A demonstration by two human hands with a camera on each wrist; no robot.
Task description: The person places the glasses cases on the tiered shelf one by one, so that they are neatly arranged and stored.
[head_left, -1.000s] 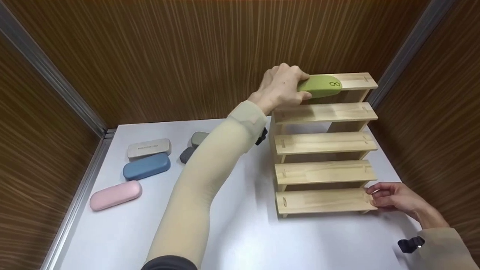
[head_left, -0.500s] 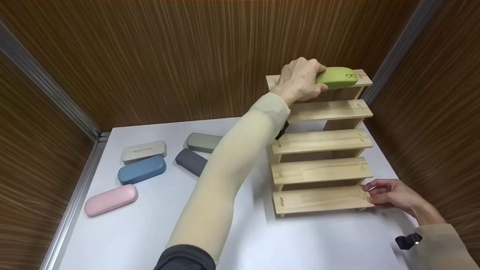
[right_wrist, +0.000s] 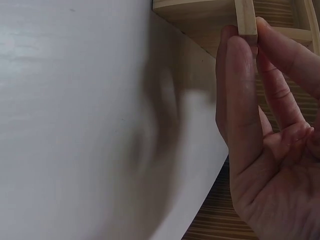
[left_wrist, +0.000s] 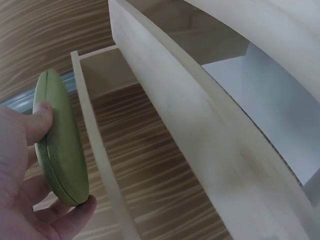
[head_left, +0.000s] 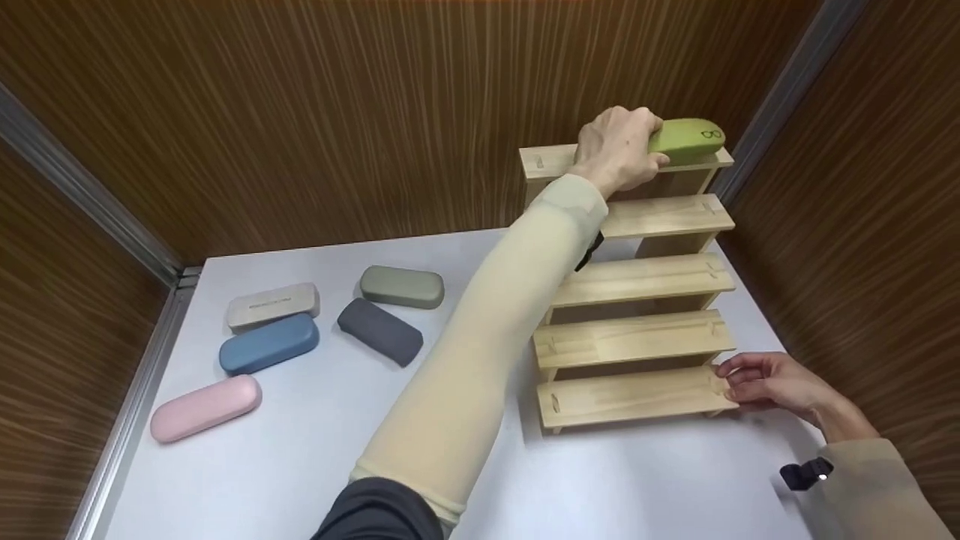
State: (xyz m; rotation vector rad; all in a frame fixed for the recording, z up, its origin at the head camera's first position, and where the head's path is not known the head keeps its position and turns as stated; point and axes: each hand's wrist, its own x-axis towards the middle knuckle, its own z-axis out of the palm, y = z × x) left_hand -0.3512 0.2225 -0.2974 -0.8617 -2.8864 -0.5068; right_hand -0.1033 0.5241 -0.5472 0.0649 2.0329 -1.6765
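Note:
My left hand (head_left: pixel 619 146) grips one end of a green glasses case (head_left: pixel 688 141) with a small glasses mark. The case is over the right part of the top shelf of a stepped wooden display rack (head_left: pixel 637 281); whether it touches the board is unclear. In the left wrist view my thumb lies on the near side of the case (left_wrist: pixel 60 140) and other fingers curl behind it. Down at the rack's lower right, my right hand (head_left: pixel 784 386) pinches the end of the lowest shelf (right_wrist: pixel 246 20) between thumb and fingers.
On the white table (head_left: pixel 300 465) lie several more glasses cases: pink (head_left: pixel 206 409), blue (head_left: pixel 268 343), pale grey (head_left: pixel 272 306), olive (head_left: pixel 402 286) and dark grey (head_left: pixel 380 330). Wood-grain panels (head_left: pixel 337 127) enclose the back and sides.
My left hand has carried the green glasses case rightward along the top shelf, uncovering the olive and dark grey cases. The right hand keeps its hold on the lowest shelf. The view has shifted slightly.

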